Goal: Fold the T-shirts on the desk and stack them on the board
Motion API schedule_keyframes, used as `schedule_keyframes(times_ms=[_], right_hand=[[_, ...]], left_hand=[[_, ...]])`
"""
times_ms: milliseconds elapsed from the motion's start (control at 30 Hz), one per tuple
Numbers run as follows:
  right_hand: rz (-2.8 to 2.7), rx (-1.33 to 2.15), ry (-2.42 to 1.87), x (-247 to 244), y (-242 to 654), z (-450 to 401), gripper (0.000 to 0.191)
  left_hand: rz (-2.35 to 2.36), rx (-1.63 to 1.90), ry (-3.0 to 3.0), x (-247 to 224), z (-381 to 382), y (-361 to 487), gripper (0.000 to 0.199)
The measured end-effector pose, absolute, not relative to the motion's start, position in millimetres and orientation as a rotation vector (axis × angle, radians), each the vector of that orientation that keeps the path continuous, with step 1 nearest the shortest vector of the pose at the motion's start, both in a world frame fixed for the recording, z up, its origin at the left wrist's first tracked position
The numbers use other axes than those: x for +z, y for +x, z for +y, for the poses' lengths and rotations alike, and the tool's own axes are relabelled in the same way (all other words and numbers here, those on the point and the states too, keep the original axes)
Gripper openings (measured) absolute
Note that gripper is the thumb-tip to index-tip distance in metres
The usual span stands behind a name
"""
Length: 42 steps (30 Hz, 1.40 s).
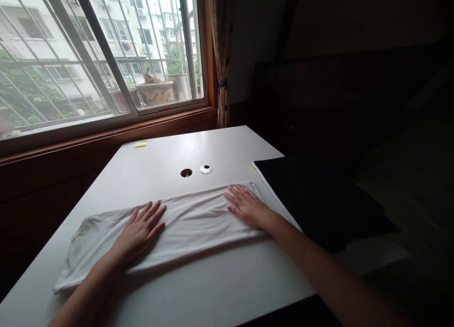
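Observation:
A white cloth garment (195, 223), folded into a long strip, lies across the white table (220, 279). Its surface shows several soft wrinkles, and its left end slants toward the near edge. My left hand (144, 227) rests flat on the left half of the garment with fingers stretched out. On the right end, my right hand (248, 207) also lies flat, fingers spread and pointing to the left. Neither hand grips the fabric. What kind of garment it is cannot be made out from the folded shape.
Black folded cloth (319, 199) lies on the table's right side. Beyond the garment are a round hole (186, 173) and a silver ring cap (206, 169). A yellow paper slip (141, 144) sits at the far left corner. Behind stand a barred window (106, 57) and a curtain (222, 57).

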State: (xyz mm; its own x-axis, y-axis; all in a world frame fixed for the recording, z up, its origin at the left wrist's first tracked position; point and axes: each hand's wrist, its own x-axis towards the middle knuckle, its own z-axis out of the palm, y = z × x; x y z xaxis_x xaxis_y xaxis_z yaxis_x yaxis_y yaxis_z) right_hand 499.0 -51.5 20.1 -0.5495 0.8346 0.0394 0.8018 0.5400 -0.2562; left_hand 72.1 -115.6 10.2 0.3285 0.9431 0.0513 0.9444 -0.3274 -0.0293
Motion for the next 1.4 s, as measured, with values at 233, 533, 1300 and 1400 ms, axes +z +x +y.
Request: schedule_keyframes(times_ms=[233, 533, 1300, 1400], right_hand=[[-2.609, 0.252, -1.393, 11.0, 499.4, 1.5, 0.058], [-2.101, 0.084, -1.742, 22.6, 531.4, 30.5, 0.036], [-1.777, 0.476, -1.922, 33.5, 509.3, 57.2, 0.030], [-1.766, 0.459, -1.831, 33.6, 505.4, 53.9, 0.028]], left_hand=[[-1.993, 0.056, -2.380, 15.2, -103.1, 49.1, 0.060], [-2.075, 0.050, -2.287, 12.8, -102.2, 39.0, 0.061], [-2.086, 0.011, -2.304, 16.0, -104.2, 38.8, 0.061], [-2.087, 0.013, -2.308, 15.4, -103.7, 38.1, 0.062]])
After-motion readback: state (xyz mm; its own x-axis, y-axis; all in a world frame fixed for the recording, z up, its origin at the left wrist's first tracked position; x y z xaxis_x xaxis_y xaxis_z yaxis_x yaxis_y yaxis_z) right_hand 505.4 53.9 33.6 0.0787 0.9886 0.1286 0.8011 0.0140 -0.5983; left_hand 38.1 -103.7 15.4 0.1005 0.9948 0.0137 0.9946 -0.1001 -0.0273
